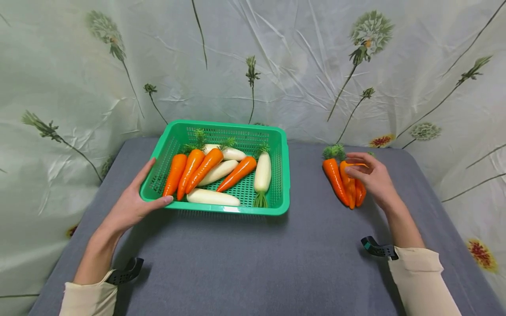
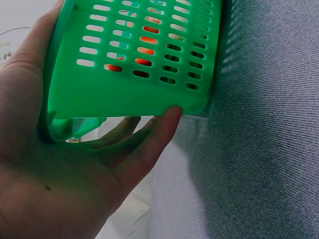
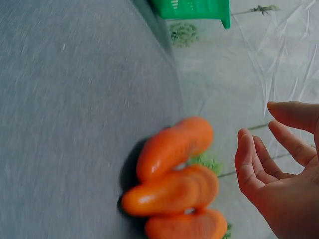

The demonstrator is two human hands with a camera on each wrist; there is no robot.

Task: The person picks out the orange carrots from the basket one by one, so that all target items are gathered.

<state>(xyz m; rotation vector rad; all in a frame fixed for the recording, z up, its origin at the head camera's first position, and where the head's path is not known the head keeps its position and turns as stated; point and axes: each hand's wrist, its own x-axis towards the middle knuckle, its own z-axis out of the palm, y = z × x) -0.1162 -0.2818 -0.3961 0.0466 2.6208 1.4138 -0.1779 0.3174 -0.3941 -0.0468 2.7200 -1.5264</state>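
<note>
A green plastic basket (image 1: 283, 193) holds several orange carrots (image 1: 237, 174) and several white radishes (image 1: 262, 172). At its left front corner my left hand (image 1: 132, 199) grips it, thumb on the front rim and fingers along the left side. The left wrist view has those fingers against the outside of the slotted basket wall (image 2: 124, 94). My right hand (image 1: 371, 175) hovers over a small bunch of carrots (image 1: 334, 177) lying side by side on the table. Its fingers are loosely bent, and in the right wrist view this hand (image 3: 284, 174) holds nothing, with the carrots (image 3: 169, 191) apart from it.
Grey cloth covers the table (image 1: 253, 263). Behind it hangs a pale curtain (image 1: 276, 66) printed with dandelions, meeting the table's back edge. A dark wrist strap (image 1: 126, 271) sits on the left sleeve and another strap (image 1: 379, 249) on the right.
</note>
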